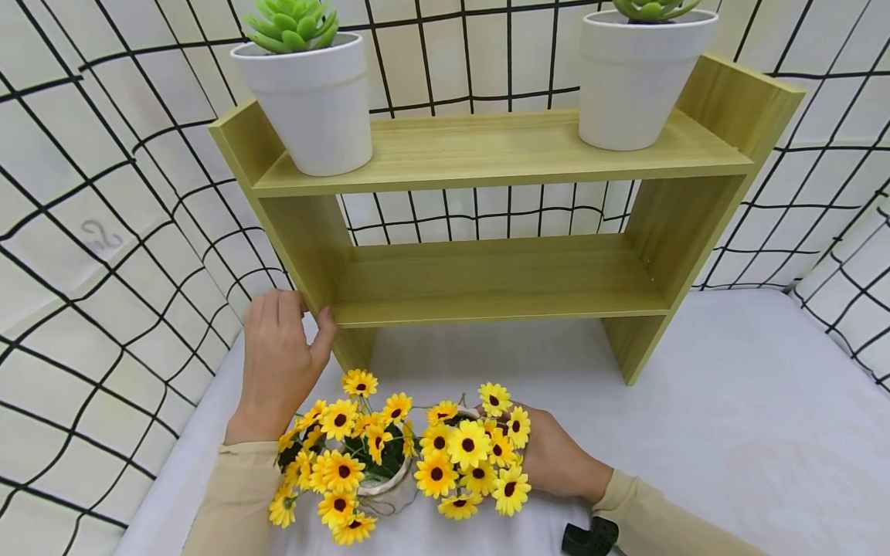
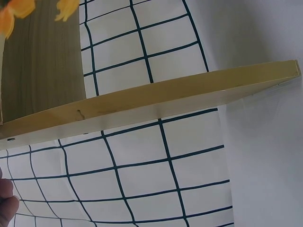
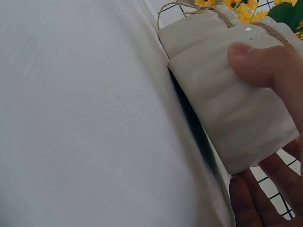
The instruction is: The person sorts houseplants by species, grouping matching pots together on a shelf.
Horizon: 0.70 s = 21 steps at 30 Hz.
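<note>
Right grip [image 1: 556, 455]: clamped on a held flowerpot [image 3: 236, 99], thumb flat to the near wall, other fingers reaching beneath and behind; wrist at lower right, forearm slanting inward, a black device [image 1: 589, 537] at the cuff. Held flowerpot: white, ridged wall, twine round the neck, filled with yellow flowers [image 1: 469, 448], dark-centred; located low in front of the shelf, right of centre between the two arms, a dark gap showing under its base. Left grip [image 1: 281, 355]: raised higher, closed about the front edge of the shelf's left side panel, thumb to the front, fingers bent on the outer side. Beige sleeves [image 1: 232, 502] on both arms. Second flowerpot [image 1: 389, 490]: white, twine-bound, just beside the first on its left, holding similar yellow blooms with green leaves. Shelf [image 1: 507, 150]: pale yellowish wood grain, two boards between upright sides, standing on the white-covered bench [image 1: 737, 432]. On its top board, two plain white planters, each with a green succulent: left planter [image 1: 309, 108], right planter [image 1: 640, 85], well apart. Surround: white wall [image 1: 42, 340] with black grid lines; at left, one faint grey curled mark [image 1: 100, 234], perhaps a character, too pale to read surely.
</note>
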Each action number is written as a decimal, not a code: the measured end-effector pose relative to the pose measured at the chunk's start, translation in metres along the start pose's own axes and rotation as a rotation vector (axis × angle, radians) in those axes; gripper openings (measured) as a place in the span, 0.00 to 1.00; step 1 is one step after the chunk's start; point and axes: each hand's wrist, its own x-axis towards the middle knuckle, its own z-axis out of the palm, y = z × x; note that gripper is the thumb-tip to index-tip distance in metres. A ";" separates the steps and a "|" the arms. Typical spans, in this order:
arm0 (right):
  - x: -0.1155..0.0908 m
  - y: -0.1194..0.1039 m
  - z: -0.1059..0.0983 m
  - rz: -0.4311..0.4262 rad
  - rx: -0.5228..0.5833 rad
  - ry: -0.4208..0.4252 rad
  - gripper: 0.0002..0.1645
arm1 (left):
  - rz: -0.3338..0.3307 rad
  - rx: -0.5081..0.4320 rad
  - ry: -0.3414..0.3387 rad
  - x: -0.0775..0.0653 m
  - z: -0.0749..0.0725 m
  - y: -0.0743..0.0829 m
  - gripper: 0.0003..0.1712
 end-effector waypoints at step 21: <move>0.000 -0.006 -0.012 0.042 -0.071 0.104 0.48 | -0.002 0.021 -0.049 0.001 -0.004 0.001 0.13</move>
